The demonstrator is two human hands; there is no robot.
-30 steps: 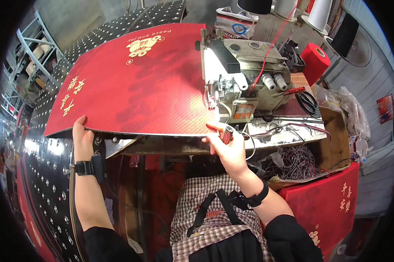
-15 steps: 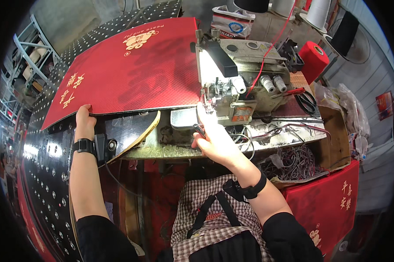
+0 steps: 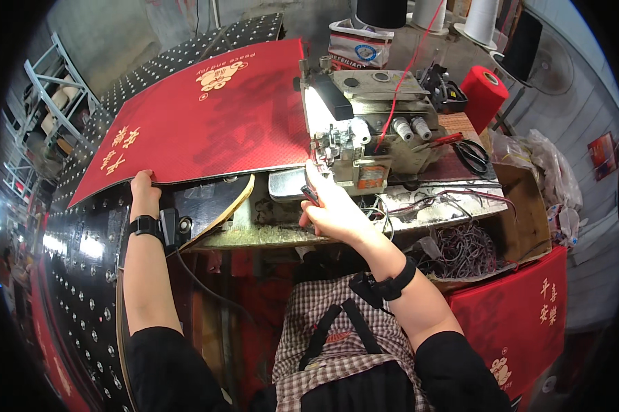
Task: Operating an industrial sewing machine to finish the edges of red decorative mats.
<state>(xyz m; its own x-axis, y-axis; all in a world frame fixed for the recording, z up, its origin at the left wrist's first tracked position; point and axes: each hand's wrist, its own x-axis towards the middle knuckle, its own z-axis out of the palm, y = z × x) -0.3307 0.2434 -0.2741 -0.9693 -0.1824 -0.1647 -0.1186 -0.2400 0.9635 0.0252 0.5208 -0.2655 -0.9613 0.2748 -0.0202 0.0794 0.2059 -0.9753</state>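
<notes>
A large red mat [image 3: 213, 117] with gold designs lies across the sewing table, its right edge under the foot of a grey overlock sewing machine [image 3: 371, 103]. My left hand [image 3: 145, 192] grips the mat's near left edge, thumb on top. My right hand [image 3: 333, 206] rests at the machine's foot, beside the mat's near right corner, with a small dark tool [image 3: 310, 196] sticking out from its fingers. A silver plate [image 3: 287, 184] and the bare table front [image 3: 268, 233] show under the mat's near edge.
A red thread cone [image 3: 484, 96] and black scissors [image 3: 471, 154] sit right of the machine. A cardboard box [image 3: 526, 199] holds thread scraps. More red mats [image 3: 522, 323] hang at lower right. Black studded mats [image 3: 83, 240] lie to the left, near metal shelving [image 3: 49, 89].
The red mat has slid away from me toward the far left, uncovering the table front and silver plate. My right hand rose to the machine's foot; my left hand followed the mat's edge.
</notes>
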